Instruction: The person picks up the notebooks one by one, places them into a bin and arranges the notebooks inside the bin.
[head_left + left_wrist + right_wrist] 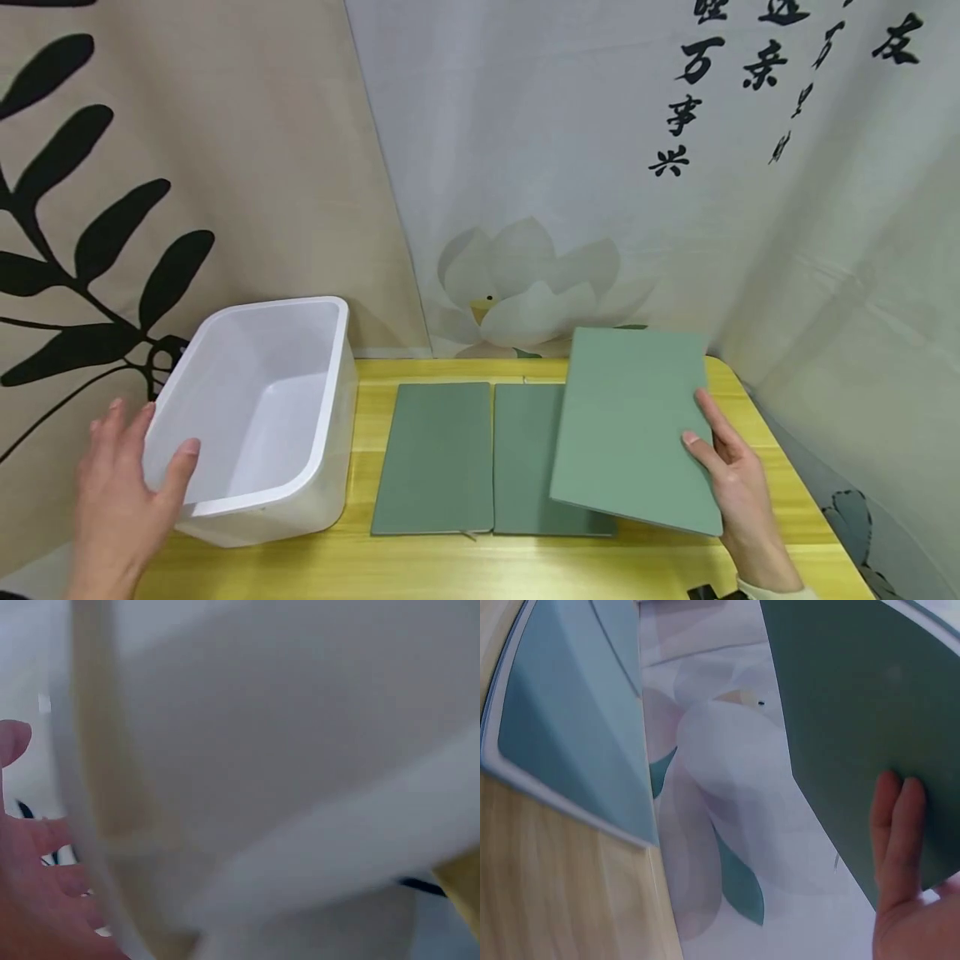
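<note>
The person's left hand [123,492] grips the near left corner of a white plastic bin [262,417]: the thumb lies over the rim and inside the wall, and the fingers rest against the outside. The bin stands at the left end of a yellow wooden surface [465,567], open side up, with nothing visible inside it. The left wrist view is blurred; it shows only the pale wall of the bin close up and the fingertips [15,742] at the left edge.

The right hand [738,483] holds a light green notebook [637,425] by its right edge. The thumb presses on the cover and the fingers are underneath, as the right wrist view confirms, where two fingers [900,825] lie flat against the dark green underside. This notebook is lifted and tilted, and in the head view it overlaps the right-hand one of two more notebooks.

Those two, a left dark green notebook [435,458] and a right dark green notebook [525,458], lie flat side by side at the middle of the surface, edges touching or nearly so, just right of the bin.

Behind the surface hang a beige cloth with black leaves [112,208] and a white cloth with a lotus print [525,283] and black calligraphy.
</note>
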A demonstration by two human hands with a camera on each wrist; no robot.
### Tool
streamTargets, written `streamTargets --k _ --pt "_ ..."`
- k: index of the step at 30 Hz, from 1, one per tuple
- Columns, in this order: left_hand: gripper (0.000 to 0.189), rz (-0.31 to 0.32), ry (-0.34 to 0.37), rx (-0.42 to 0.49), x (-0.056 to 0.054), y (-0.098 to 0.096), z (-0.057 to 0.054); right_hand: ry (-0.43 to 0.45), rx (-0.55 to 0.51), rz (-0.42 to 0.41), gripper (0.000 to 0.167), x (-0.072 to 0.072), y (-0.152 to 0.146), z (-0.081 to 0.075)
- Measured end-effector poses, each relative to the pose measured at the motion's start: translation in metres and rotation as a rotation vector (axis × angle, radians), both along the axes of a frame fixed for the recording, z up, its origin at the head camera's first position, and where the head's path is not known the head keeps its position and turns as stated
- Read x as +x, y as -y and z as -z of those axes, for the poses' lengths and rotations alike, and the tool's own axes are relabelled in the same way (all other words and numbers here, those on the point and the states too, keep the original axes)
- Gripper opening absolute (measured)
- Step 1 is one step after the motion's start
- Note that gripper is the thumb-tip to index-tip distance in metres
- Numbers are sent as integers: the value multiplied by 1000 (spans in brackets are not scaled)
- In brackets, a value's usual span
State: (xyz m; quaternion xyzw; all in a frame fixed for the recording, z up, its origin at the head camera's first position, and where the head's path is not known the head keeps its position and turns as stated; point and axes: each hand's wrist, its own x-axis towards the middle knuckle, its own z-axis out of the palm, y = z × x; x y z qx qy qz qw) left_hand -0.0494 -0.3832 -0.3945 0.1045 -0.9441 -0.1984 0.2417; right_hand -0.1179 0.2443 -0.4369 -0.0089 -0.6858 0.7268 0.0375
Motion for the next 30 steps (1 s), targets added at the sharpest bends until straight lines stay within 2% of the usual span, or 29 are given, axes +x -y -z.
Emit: streamTargets --k 4,9,14,18,23,30 --pt "73 -42 120 45 -4 26 11 -1 -29 -13 65 -1 13 -1" --pt "74 -32 238 120 -5 46 16 -18 -15 -24 64 -2 30 -3" --pt "81 6 321 71 -11 53 16 -27 -22 -32 63 -3 43 -6" --pt "83 38 356 28 -12 54 15 -43 4 -47 62 -3 53 -9" --pt "82 40 379 17 -10 54 14 -62 35 -67 61 -4 64 -13" --pt "81 57 378 -13 -7 54 14 -71 -1 -111 61 -6 85 -19"
